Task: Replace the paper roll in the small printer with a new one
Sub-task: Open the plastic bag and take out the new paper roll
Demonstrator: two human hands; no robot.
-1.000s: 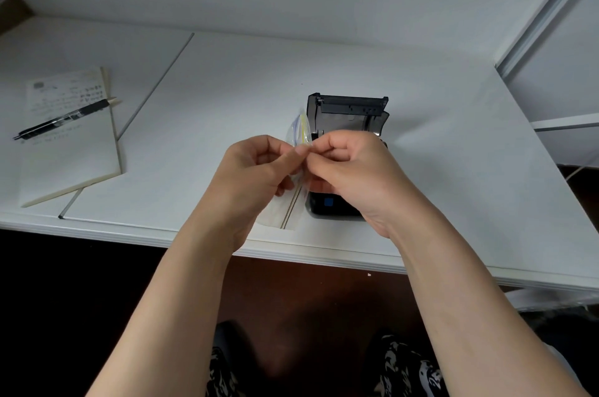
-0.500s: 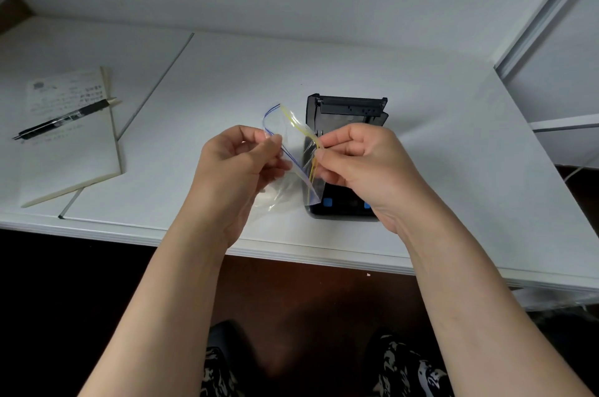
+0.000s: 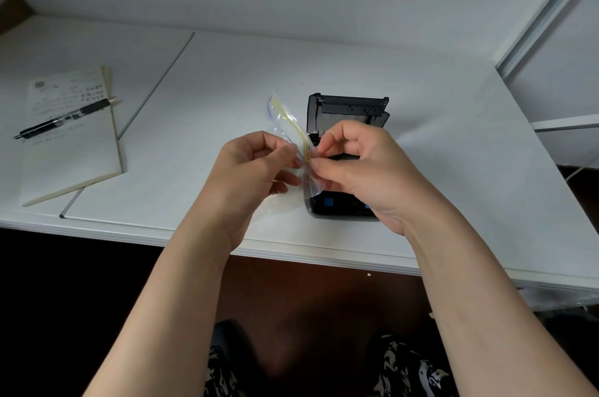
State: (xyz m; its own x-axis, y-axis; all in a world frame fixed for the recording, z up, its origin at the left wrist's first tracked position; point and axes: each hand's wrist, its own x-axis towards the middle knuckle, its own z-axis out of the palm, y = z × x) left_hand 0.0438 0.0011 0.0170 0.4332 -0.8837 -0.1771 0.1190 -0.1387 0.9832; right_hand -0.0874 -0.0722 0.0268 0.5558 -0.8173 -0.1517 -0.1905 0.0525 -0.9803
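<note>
The printer (image 3: 346,156) sits at centre frame on the white table (image 3: 437,143), close to the table's front edge, which runs across the frame just below it. Its lid stands open toward the upper frame; the bay beneath is partly hidden by the right hand, and whether a roll sits inside cannot be told. Two blue marks show on its near face.

Directly in front of and left of the printer, a clear zip bag (image 3: 291,127) is held above the table. Its blue and yellow seal strips curve from the upper centre down between the hands. Whether the bag holds anything cannot be told.

The left hand (image 3: 256,166) pinches the bag's left side between thumb and fingers. The right hand (image 3: 359,169) pinches the right side, fingers curled, and overlaps the printer's middle in the view. The fingertips of the two hands nearly meet.

Bare table surface lies to the right of the printer as far as the white frame at the upper right, and behind it up to the wall. To the left, bare surface runs to a seam in the tabletop. Beyond the seam, at the left of frame, a notepad (image 3: 71,150) lies flat with a black pen (image 3: 64,117) resting across it, well apart from the hands.
</note>
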